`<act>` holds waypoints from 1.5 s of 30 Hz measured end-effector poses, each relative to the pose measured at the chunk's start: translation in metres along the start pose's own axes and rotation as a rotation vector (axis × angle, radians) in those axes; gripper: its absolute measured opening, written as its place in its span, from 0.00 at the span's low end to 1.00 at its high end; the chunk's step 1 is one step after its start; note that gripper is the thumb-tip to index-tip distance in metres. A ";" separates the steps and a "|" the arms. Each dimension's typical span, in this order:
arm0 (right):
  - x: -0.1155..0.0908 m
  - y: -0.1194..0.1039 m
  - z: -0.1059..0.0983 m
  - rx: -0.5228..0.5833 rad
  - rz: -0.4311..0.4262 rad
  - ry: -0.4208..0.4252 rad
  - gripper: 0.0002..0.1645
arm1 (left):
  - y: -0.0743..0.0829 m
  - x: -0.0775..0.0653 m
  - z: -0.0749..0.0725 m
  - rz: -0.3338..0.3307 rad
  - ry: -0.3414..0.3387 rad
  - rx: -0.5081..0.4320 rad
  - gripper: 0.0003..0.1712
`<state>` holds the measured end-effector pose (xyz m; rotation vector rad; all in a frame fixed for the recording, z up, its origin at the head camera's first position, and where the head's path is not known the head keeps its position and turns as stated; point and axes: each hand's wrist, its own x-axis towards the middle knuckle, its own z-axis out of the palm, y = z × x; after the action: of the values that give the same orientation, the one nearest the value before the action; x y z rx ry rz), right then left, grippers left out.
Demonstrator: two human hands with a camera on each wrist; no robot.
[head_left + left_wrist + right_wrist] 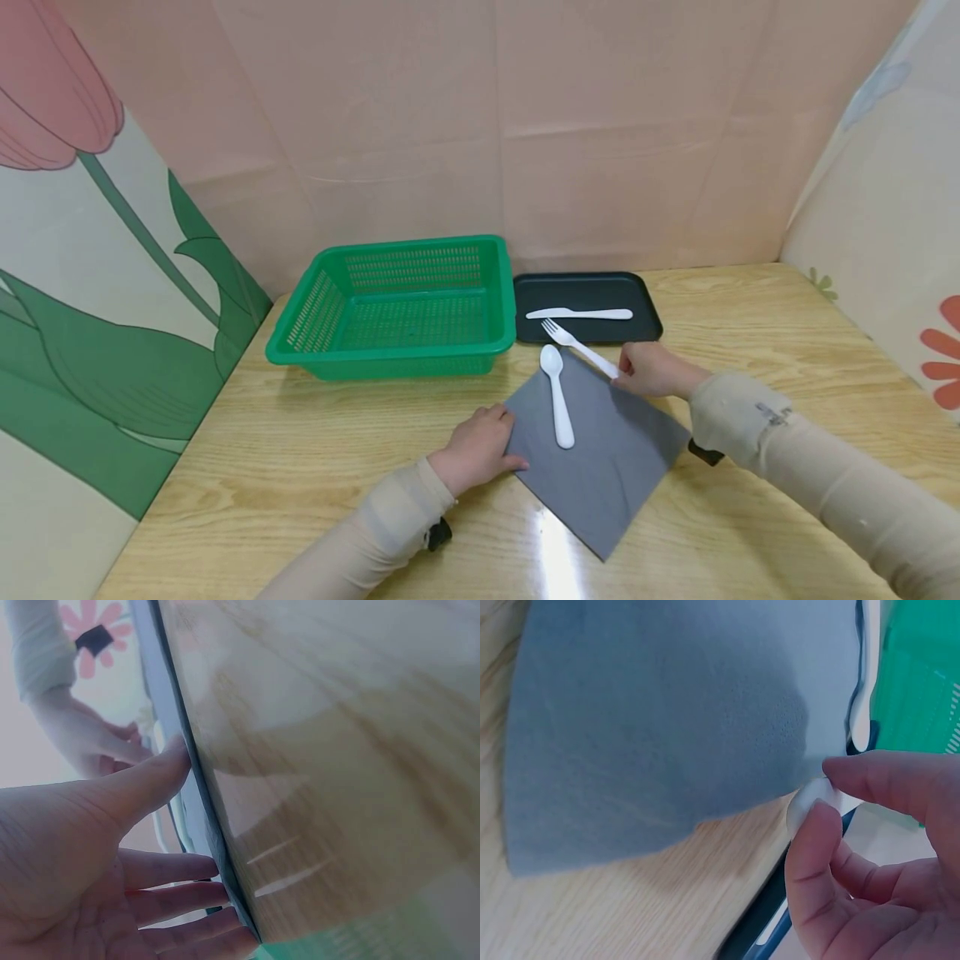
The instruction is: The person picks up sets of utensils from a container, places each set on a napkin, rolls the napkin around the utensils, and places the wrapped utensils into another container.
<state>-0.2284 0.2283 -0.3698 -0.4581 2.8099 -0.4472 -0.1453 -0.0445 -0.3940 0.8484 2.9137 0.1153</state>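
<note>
A grey napkin (600, 467) lies cornerwise on the wooden table. My left hand (480, 446) rests at its left edge; in the left wrist view the thumb and fairly straight fingers (176, 866) touch that edge. A white plastic spoon (559, 408) lies on the napkin, bowl toward the back. Between thumb and index finger, my right hand (651, 369) pinches the handle end of a white plastic fork (581, 346). The fork slants over the napkin's far side, tines reaching over the front of the black tray (645, 325). In the right wrist view the handle end (804, 806) shows between the fingertips.
A white plastic knife (581, 314) lies across the black tray. Left of the tray stands a green slotted basket (408, 352) with nothing in it. A pink sheet (600, 133) hangs behind the table, and flower-printed panels (90, 333) flank it.
</note>
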 end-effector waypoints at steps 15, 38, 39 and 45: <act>-0.006 -0.002 0.005 0.092 -0.037 0.000 0.12 | 0.000 0.000 0.001 0.002 -0.003 0.000 0.35; -0.004 -0.011 0.007 0.168 0.136 -0.177 0.12 | 0.000 -0.001 0.000 0.007 0.007 0.001 0.34; -0.004 -0.011 0.008 0.170 0.140 -0.181 0.13 | 0.000 -0.001 0.000 0.007 0.008 0.002 0.34; -0.005 -0.011 0.010 0.186 0.132 -0.190 0.12 | 0.000 -0.001 0.001 0.006 0.009 0.000 0.34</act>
<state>-0.2177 0.2174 -0.3744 -0.2589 2.5674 -0.5959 -0.1447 -0.0452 -0.3949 0.8593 2.9194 0.1204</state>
